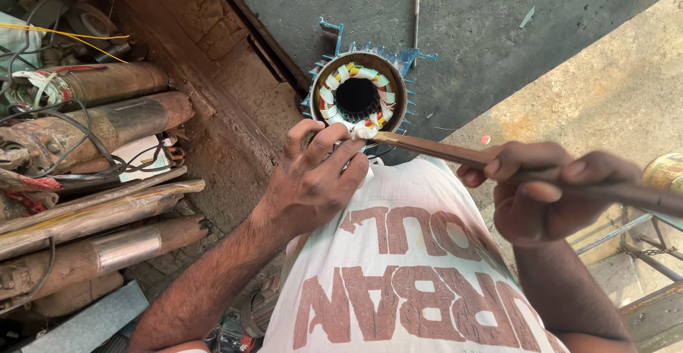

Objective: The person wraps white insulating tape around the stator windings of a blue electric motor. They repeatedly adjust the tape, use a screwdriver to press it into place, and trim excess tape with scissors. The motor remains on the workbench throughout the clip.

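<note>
Concrete floor, hands [320, 175] at stator [358, 97].

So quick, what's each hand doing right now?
Left hand: fingers bent, pressing on the edge of the motor coil.
Right hand: closed around a wooden stick.

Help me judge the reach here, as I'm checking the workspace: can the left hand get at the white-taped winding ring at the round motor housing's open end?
Probably yes: the left hand already rests on the near rim of the white-taped winding ring, with nothing between them. The right hand only brings a thin wooden stick in from the side.
</note>
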